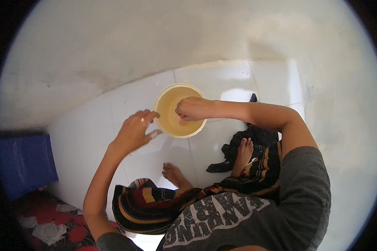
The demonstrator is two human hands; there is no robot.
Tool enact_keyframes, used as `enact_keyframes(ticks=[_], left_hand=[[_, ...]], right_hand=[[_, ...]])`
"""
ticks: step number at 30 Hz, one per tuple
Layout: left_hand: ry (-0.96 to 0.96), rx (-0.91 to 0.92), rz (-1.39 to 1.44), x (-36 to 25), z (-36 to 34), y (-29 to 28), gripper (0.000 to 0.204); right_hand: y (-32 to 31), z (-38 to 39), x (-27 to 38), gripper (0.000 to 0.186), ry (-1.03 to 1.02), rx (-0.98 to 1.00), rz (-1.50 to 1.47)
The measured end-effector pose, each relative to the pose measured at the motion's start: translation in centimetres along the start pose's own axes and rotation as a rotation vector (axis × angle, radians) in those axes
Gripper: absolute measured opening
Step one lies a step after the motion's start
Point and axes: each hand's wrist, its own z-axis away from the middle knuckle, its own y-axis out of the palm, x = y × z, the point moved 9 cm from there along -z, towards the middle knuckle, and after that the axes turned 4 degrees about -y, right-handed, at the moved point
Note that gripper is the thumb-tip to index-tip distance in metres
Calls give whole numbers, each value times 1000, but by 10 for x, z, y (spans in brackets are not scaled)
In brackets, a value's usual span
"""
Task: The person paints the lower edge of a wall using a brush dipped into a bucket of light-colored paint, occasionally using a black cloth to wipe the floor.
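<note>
On the white tiled floor (83,150) before us stands a cream bucket (167,102); crumpled black cloth (259,136) lies beside our right foot (244,152). Our left hand (134,131), fingers parted and empty, is at the bucket's rim; our right hand (194,109), over the bucket's opening, pinches a small orange object (182,116), mostly hidden

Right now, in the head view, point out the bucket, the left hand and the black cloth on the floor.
Bucket (166,106): head view, bare inner wall on its left side.
Left hand (134,131): head view, back of the hand.
Black cloth (262,135): head view, crumpled part beside the right foot (244,154).
</note>
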Motion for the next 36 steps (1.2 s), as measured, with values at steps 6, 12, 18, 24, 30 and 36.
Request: enact_keyframes(ticks=[6, 12, 18, 24, 30, 36], left_hand=[[243, -316, 28, -12, -51, 35, 38], [223, -368, 36, 0, -57, 59, 36], [242, -469, 15, -2, -56, 63, 28], [-24, -558, 164, 25, -39, 57, 21], [-198, -510, 500, 65, -26, 76, 21], [-206, -471, 583, 86, -29, 93, 21]], right_hand=[[-5, 13, -12, 20, 80, -168, -76], [-47, 33, 20, 16, 19, -465, -286], [-64, 152, -114, 36, 648, -632, -10], [73, 318, -178, 52, 1022, 63, 154], [-11, 289, -211, 42, 909, -709, 76], [-10, 232, -267, 40, 1011, -779, 251]])
